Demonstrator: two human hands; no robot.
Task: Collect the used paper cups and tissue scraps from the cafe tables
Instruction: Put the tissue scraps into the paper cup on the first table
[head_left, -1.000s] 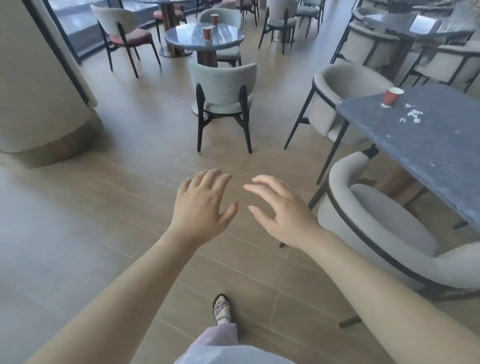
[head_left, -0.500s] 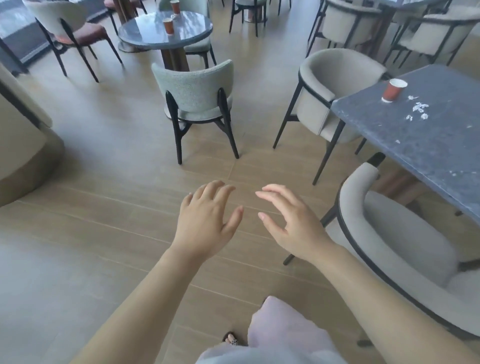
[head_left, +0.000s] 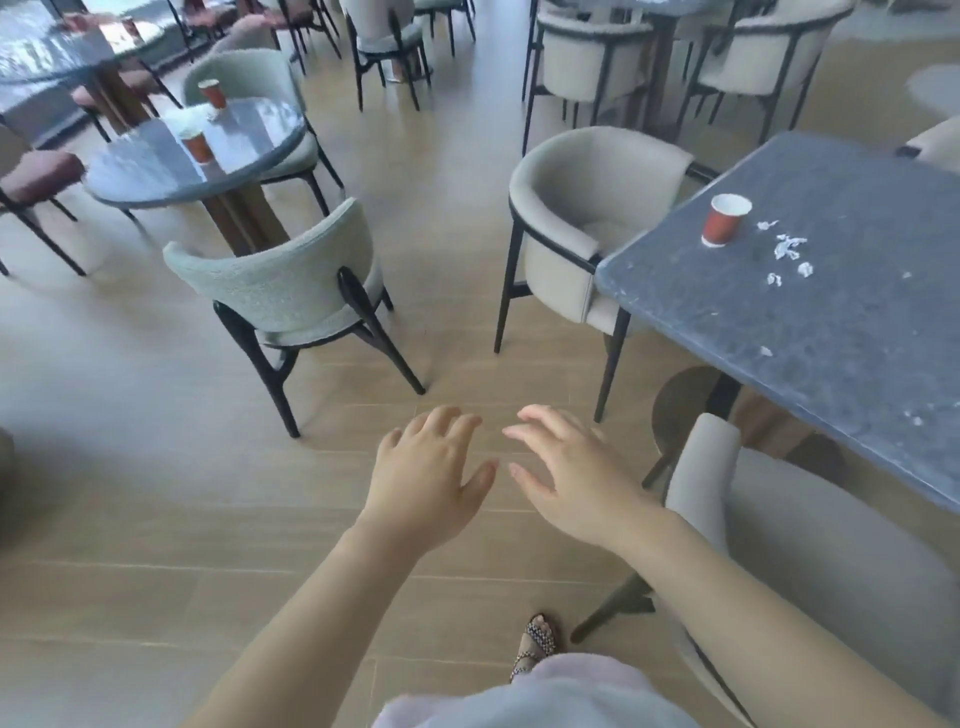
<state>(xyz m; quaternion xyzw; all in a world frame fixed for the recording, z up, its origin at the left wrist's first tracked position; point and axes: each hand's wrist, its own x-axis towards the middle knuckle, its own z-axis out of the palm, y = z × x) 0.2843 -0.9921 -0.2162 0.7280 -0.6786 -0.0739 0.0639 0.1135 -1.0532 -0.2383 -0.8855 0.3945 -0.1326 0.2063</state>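
On rectangular table (head_left: 841, 332), paper cup (head_left: 723, 222) upright

left hand (head_left: 428, 480) relaxed, empty | right hand (head_left: 582, 480) relaxed, empty

Red cup (head_left: 723, 221) stands beside white tissue scraps (head_left: 788, 247) on grey table (head_left: 841, 338); two farther cups (head_left: 197, 146) seem upright

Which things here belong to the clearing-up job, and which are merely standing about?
Job: red paper cup and tissue scraps on the rectangular table; near cup and far cup on the nearer round table.
Standing about: green chair, beige armchair.
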